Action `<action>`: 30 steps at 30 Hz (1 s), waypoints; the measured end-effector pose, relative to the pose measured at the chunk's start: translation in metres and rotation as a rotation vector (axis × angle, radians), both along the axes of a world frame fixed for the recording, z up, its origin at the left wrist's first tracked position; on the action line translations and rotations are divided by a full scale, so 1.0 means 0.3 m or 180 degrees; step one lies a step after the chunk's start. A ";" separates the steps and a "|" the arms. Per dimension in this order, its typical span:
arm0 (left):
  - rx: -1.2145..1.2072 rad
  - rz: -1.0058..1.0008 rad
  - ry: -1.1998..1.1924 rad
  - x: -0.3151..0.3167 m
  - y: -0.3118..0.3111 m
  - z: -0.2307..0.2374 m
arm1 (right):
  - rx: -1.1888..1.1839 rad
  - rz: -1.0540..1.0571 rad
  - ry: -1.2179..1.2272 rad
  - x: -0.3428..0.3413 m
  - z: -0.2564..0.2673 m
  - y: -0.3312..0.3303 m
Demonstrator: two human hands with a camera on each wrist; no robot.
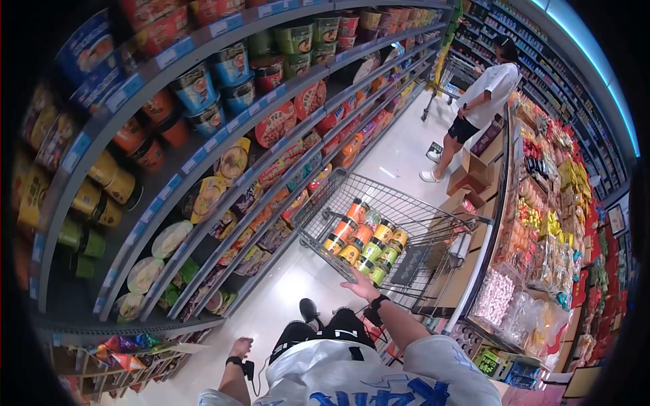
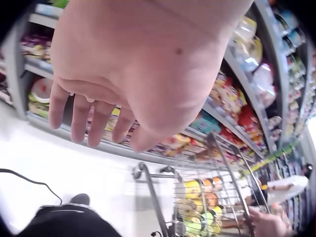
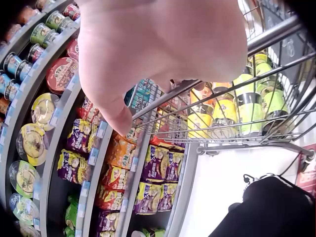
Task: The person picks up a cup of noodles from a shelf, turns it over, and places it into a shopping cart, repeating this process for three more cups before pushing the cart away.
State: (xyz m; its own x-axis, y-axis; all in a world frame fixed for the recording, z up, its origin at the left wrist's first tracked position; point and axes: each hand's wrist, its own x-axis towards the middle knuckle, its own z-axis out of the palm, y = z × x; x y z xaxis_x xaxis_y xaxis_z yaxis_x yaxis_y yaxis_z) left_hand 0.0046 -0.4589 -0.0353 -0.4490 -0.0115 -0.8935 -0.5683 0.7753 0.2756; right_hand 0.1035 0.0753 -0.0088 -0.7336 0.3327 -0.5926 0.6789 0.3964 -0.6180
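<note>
In the head view my right hand (image 1: 362, 285) is at the bar on the near edge of a wire shopping cart (image 1: 399, 196). Seen from the right wrist, the palm covers part of that metal bar (image 3: 276, 37), with the thumb on the near side and the other fingers hidden. Inside the cart lie stacked instant noodle cups (image 1: 363, 233) with orange, yellow and green labels. Low on the left, my left hand (image 1: 242, 348) hangs beside my body. The left wrist view shows its fingers (image 2: 79, 121) loosely extended, holding nothing.
Shelves of cup and bag noodles (image 1: 271, 128) curve along the left. A snack display (image 1: 535, 230) lines the right side. Farther up the aisle a person (image 1: 491, 95) stands near another cart (image 1: 453, 74), with an open cardboard box (image 1: 468, 172) close by.
</note>
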 end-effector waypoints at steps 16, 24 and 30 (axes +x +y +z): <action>-0.0008 0.0884 -0.0501 0.903 -0.455 0.199 | 0.0802 0.0386 0.0463 0.240 0.069 -0.578; 0.0213 0.0986 0.0291 0.788 -0.568 0.343 | 0.0720 0.0362 0.0437 0.332 0.046 -0.810; 0.0486 0.0857 0.0452 0.832 -0.858 0.291 | 0.0675 0.0396 0.0191 0.364 0.077 -0.945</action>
State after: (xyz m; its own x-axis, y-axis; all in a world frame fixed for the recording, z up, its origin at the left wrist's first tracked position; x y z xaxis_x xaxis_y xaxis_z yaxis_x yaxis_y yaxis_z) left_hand 0.2541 -0.7165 0.0521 -0.5680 -0.0175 -0.8229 -0.6947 0.5464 0.4679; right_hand 0.2126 -0.2081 0.0142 -0.8085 0.3497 -0.4733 0.5813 0.5998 -0.5499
